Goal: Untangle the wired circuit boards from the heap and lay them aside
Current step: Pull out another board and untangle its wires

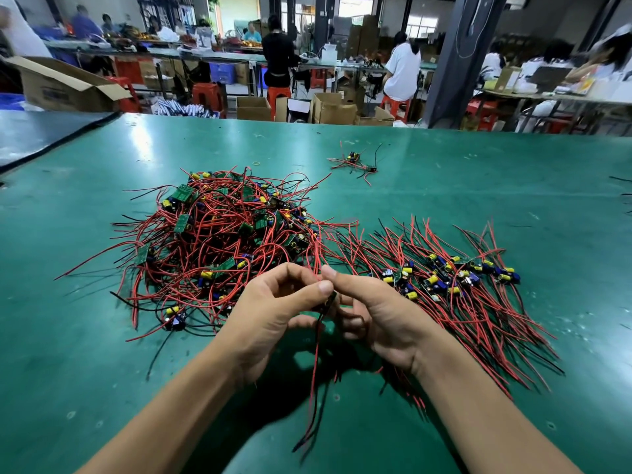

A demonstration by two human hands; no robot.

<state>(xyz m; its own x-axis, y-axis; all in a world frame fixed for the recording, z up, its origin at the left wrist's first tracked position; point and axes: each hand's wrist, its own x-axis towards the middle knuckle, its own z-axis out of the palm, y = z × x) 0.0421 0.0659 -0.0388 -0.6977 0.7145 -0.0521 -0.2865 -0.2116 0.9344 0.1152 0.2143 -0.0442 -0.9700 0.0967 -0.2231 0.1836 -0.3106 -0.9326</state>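
Wired board (330, 299) is being pinched by left hand (273, 316) and right hand (376, 319), leads (316, 371) dangling clear of heap (219, 234) at 11 o'clock, presumably so nothing re-snags.

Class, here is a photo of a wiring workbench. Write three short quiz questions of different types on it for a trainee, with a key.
1. True or false: the tangled heap of red-wired green circuit boards lies to the left of the straightened row of boards.
2. What do the left hand and right hand hold between them? A) a screwdriver B) a small wired circuit board C) nothing
3. Fill in: the table mat is coloured ___.
Key: 1 true; 2 B; 3 green.
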